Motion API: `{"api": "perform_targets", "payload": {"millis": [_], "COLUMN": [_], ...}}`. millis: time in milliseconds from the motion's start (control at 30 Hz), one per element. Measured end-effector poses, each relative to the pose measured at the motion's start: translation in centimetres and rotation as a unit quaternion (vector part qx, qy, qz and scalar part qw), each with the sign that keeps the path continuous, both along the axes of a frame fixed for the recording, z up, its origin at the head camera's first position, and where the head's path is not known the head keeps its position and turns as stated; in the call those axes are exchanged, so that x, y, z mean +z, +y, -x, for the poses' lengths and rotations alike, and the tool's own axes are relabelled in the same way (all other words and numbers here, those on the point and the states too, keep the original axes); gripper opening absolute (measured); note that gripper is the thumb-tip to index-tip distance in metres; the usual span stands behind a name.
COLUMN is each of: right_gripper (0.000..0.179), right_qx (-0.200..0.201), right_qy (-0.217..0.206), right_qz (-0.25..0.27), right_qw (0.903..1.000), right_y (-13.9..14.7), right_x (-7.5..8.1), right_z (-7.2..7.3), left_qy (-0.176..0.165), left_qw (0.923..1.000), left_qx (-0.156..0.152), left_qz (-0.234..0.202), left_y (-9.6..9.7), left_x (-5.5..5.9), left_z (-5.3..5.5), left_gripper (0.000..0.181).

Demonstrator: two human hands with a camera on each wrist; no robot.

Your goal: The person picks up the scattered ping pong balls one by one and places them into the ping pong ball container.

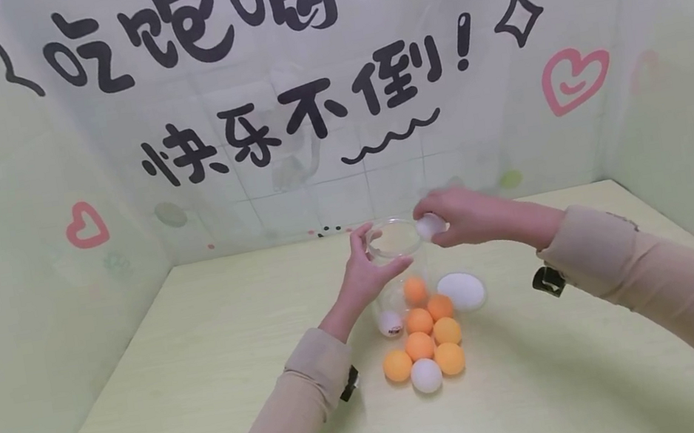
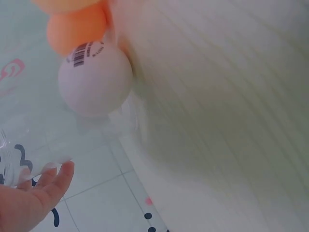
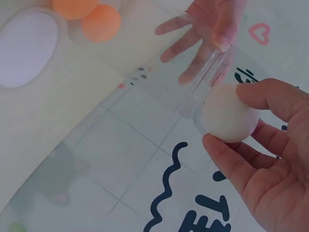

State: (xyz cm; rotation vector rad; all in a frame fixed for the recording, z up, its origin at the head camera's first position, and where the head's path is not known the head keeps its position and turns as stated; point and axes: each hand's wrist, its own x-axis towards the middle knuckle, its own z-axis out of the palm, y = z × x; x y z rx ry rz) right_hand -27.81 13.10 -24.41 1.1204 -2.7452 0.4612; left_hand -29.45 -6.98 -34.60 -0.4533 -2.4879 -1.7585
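My left hand [image 1: 365, 273] grips a clear plastic jar [image 1: 395, 239] near its top, fingers on one side and thumb across the front. In the right wrist view its fingers show through the transparent wall. A white ping-pong ball [image 3: 229, 113] is pinched between the thumb and fingers of my right hand [image 3: 273, 140], right beside the jar's rim. At the jar's lower part are an orange ball [image 1: 415, 289] and a white ball [image 1: 391, 324] with printed marks, seen larger in the left wrist view.
Several orange balls [image 1: 419, 346] and a white one [image 1: 426, 376] lie clustered on the table [image 1: 211, 386] before the jar. To the jar's right lies a round white lid [image 1: 461, 291]. Behind the table hangs a printed curtain [image 1: 291, 202].
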Motion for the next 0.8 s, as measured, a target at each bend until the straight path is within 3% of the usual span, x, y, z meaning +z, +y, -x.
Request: {"api": "perform_targets", "payload": {"millis": [333, 567, 733, 800], "right_gripper": [0.033, 0.032, 0.033, 0.034], "right_qx": [-0.022, -0.018, -0.018, -0.017], "right_qy": [0.007, -0.006, -0.022, -0.028], "right_qz": [0.009, 0.014, 0.013, 0.016], "right_qw": [0.9997, 0.9997, 0.9995, 0.9993], "right_y": [-1.9, -2.6, -3.0, -3.1], "right_x": [0.2, 0.0, -0.2, -0.3], "right_z": [0.1, 0.8, 1.5, 1.6], "left_qy": [-0.002, -0.017, -0.015, -0.016], "left_qw": [1.0, 0.9997, 0.9997, 0.9997], "left_qx": [-0.008, -0.017, -0.019, -0.019], "left_qz": [-0.005, -0.006, -0.005, -0.005], "left_y": [0.0, 0.2, 0.2, 0.1], "left_x": [-0.1, 3.3, 3.1, 2.4], "left_z": [0.1, -3.0, -2.8, -2.1], "left_gripper": [0.083, 0.078, 0.078, 0.079]}}
